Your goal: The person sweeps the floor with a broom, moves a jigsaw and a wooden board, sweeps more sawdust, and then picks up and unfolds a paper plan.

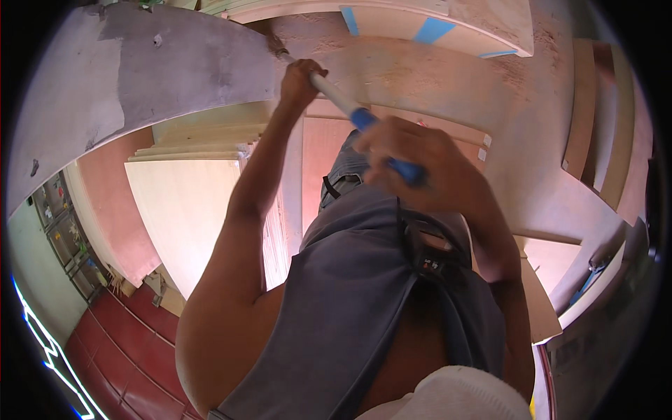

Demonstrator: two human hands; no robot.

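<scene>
A long-handled broom [336, 94] with a white shaft and blue grip slants from near my body toward the far left. Farther down the shaft, my left hand [301, 80] is closed around it. My right hand [402, 150], slightly blurred, wraps the blue grip at the near end. Dark bristles [276, 43] show at the far end, close to the edge of a grey wall panel [189, 56]. Reddish sawdust [420, 73] is scattered on the floor beyond my hands.
A stack of pale wooden boards [185, 203] leans at my left. Flat boards [318, 161] lie near my legs. A long wooden piece with blue strips [434, 29] stands at the far side. Curved-looking boards [581, 105] lean at the right.
</scene>
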